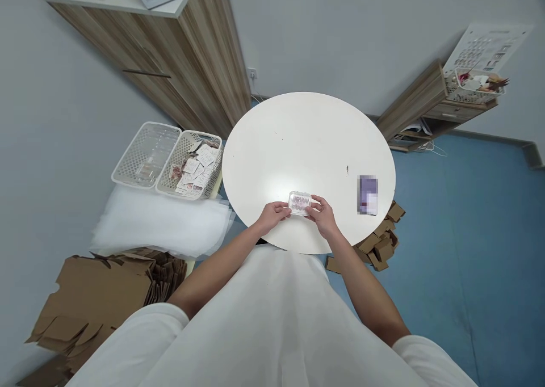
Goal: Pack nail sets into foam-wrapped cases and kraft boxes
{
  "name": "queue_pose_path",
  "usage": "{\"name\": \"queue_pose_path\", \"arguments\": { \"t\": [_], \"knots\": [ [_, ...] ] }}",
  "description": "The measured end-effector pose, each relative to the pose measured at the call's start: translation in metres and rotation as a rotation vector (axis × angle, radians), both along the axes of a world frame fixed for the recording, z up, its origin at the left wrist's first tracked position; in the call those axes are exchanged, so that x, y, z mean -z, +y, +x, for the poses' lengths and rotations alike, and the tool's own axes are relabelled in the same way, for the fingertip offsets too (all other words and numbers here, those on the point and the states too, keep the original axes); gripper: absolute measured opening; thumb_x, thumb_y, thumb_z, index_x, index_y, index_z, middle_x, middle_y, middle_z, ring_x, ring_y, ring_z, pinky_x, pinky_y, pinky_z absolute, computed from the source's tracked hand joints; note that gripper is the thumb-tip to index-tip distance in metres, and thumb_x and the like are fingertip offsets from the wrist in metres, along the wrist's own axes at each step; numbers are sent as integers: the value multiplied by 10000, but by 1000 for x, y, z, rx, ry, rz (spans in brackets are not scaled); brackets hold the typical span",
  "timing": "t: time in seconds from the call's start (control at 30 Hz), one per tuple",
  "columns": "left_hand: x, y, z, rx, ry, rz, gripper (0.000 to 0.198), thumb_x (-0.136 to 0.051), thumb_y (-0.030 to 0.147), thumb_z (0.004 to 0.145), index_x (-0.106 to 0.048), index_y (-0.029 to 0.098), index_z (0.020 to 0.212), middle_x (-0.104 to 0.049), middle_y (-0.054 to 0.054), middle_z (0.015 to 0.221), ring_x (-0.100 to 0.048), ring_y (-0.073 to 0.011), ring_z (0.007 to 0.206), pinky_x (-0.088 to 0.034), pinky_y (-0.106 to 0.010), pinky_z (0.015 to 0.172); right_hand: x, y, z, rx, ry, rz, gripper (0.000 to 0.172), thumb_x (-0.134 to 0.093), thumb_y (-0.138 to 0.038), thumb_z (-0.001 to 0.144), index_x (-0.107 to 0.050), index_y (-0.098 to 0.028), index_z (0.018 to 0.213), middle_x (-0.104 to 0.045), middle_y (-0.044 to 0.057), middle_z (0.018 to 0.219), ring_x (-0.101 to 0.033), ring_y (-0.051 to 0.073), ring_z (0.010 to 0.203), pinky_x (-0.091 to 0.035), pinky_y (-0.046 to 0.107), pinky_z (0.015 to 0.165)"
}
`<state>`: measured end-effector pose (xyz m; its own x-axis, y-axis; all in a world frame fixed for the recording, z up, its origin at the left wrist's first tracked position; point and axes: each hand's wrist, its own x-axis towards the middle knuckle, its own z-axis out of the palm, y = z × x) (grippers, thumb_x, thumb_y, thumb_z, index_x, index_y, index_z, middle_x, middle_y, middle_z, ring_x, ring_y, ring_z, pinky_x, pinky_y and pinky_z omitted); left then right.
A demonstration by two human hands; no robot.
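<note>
A small clear plastic case [299, 202] with pinkish items inside rests at the near edge of the round white table [306, 143]. My left hand [272, 215] grips its left end with curled fingers. My right hand [322, 215] pinches its right end. Both hands hold the case just above or on the tabletop; I cannot tell which.
A blurred purple card [368, 194] lies on the table's right side. Two white mesh baskets [168, 159], one holding several small packets, stand to the left on white sheets [162, 222]. Flattened cardboard [97, 302] lies lower left, small brown boxes [381, 245] under the table's right edge.
</note>
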<state>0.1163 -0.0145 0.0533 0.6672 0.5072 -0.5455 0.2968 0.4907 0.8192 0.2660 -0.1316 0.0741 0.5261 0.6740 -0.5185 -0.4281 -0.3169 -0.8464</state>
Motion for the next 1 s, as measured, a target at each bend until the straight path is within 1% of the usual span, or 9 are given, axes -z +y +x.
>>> {"name": "queue_pose_path", "arguments": {
  "t": [0.13, 0.27, 0.37, 0.5, 0.6, 0.7, 0.8, 0.9, 1.0],
  "knots": [
    [6, 10, -12, -46, 36, 109, 333, -712, 360, 637, -622, 133, 863, -644, -48, 703, -605, -153, 683, -454, -341, 760, 3, 18, -15, -7, -17, -28, 517, -709, -305, 593, -475, -252, 1052, -607, 15, 884, -621, 177, 801, -542, 375, 719],
    [9, 26, -31, -68, 103, 221, 345, -649, 350, 704, -592, 163, 989, -656, -54, 767, -613, -172, 733, -453, -338, 752, 12, 44, -42, 43, -35, -67, 460, -682, -324, 620, -467, -239, 1017, -614, 36, 933, -618, 175, 813, -527, 371, 739],
    [13, 42, -47, -101, 138, 351, 352, -602, 312, 748, -561, 193, 1077, -648, -58, 862, -604, -177, 800, -449, -340, 784, 21, 70, -66, 35, -86, -59, 408, -634, -347, 665, -469, -226, 1017, -605, 63, 1015, -604, 183, 882, -505, 371, 785],
    [22, 71, -67, -181, 200, 457, 396, -578, 285, 763, -540, 193, 1146, -554, -98, 1072, -547, -197, 938, -460, -319, 769, 34, 113, -93, -39, -187, -57, 445, -596, -342, 689, -481, -218, 1100, -559, 79, 1126, -550, 191, 1004, -452, 367, 874],
    [34, 100, -78, -202, 290, 492, 449, -577, 299, 758, -521, 173, 1186, -485, -108, 1086, -515, -198, 947, -458, -308, 761, 42, 147, -107, -104, -226, -96, 517, -586, -316, 679, -469, -213, 1172, -536, 73, 1138, -517, 189, 1026, -431, 355, 890],
    [45, 131, -84, -190, 333, 493, 496, -569, 307, 761, -484, 164, 1228, -462, -104, 1064, -504, -195, 934, -439, -312, 793, 47, 179, -116, -164, -261, -140, 514, -569, -293, 667, -489, -214, 1169, -527, 61, 1124, -506, 184, 968, -433, 342, 855],
    [52, 156, -86, -205, 344, 484, 511, -557, 316, 769, -453, 183, 1252, -442, -100, 1093, -492, -194, 953, -423, -307, 810, 49, 206, -119, -262, -335, -112, 389, -525, -285, 681, -557, -233, 1065, -555, 34, 1034, -494, 165, 843, -439, 323, 777],
    [57, 173, -83, -197, 334, 468, 504, -536, 329, 783, -437, 199, 1260, -423, -99, 1126, -480, -198, 989, -417, -298, 810, 52, 226, -117, -307, -410, -96, 314, -498, -283, 686, -579, -237, 986, -562, 19, 976, -470, 149, 757, -433, 300, 711],
    [62, 182, -80, -172, 324, 482, 517, -515, 328, 797, -404, 199, 1285, -408, -103, 1135, -464, -206, 1023, -406, -307, 827, 60, 239, -112, -323, -465, -133, 320, -507, -293, 676, -569, -232, 984, -561, 21, 975, -461, 156, 766, -428, 296, 703]
  ]
}}
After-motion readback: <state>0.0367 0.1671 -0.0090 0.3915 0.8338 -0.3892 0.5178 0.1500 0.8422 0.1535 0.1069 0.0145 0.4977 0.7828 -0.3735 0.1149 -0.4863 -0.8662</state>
